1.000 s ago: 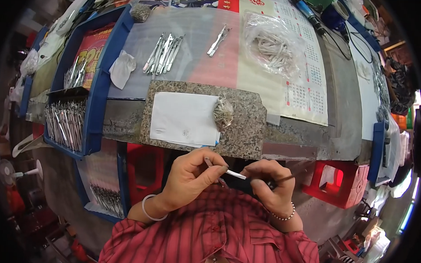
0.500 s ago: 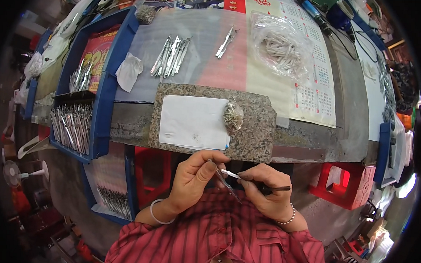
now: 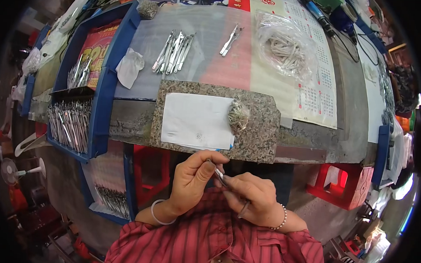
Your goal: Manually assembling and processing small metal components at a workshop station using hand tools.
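At the near edge of the bench, my left hand [image 3: 192,178] is closed, thumb and fingertips pinching a slender silvery metal piece [image 3: 221,179]. My right hand [image 3: 255,194] meets it, fingers closed round a thin stick [image 3: 244,209] whose end juts out below the palm. The stick's white tip, plain a moment before, is mostly hidden by my fingers now. Just beyond both hands lies a granite slab [image 3: 261,128] bearing a white paper sheet [image 3: 197,119] and a small clear bag of thin metal bits [image 3: 238,116].
Several slim metal pieces [image 3: 175,51] lie in a group farther back, with a smaller group [image 3: 231,40] to their right. A blue tray [image 3: 104,88] of similar pieces stands at left. White cords in a plastic bag [image 3: 287,48] rest at the back. A red stool [image 3: 357,187] stands right.
My right hand has moved left and turned, bringing the stick against the metal piece. The stick's rear end now points downward instead of right. My left hand stays nearly in place.
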The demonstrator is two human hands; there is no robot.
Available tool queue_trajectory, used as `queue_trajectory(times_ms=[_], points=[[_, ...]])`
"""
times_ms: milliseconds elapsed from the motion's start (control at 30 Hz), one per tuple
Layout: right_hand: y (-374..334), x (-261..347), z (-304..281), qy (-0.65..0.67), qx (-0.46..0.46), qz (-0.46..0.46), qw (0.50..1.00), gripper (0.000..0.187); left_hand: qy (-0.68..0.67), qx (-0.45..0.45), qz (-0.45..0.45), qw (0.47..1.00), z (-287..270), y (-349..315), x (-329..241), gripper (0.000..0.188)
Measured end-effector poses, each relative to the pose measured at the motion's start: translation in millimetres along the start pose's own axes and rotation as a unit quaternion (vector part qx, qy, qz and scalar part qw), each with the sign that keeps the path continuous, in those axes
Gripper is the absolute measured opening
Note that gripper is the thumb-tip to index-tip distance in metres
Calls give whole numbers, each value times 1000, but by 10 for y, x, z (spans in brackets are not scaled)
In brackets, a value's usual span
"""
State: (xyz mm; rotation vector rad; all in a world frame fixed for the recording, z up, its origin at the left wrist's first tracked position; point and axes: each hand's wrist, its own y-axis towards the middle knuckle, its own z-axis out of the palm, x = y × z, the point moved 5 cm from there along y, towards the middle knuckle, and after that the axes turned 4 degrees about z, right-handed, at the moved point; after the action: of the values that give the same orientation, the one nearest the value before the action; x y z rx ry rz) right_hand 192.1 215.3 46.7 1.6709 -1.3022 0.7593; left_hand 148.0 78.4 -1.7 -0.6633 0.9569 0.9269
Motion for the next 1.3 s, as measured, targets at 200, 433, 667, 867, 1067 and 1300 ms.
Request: queue_trajectory(times_ms=[200,433,667,867,1067,1300], points=[[6,51,-26,-83,41,-48,995,31,25,53,-19,998,-96,-32,-70,19],[229,203,9,-126,120,-102,979,29,324,135,119,929,-255,22,-637,14],[558,289,-163,7,4,-38,999,55,410,5,245,878,-744,248,-815,15],[776,526,-138,-43,-23,-145,988,54,507,-4,289,812,-864,291,-726,17],[1058,290,510,-138,192,-12,972,20,518,-13,285,806,-936,235,-697,18],[1054,283,483,-30,107,-22,994,23,496,-37,289,818,-1090,230,-685,21]])
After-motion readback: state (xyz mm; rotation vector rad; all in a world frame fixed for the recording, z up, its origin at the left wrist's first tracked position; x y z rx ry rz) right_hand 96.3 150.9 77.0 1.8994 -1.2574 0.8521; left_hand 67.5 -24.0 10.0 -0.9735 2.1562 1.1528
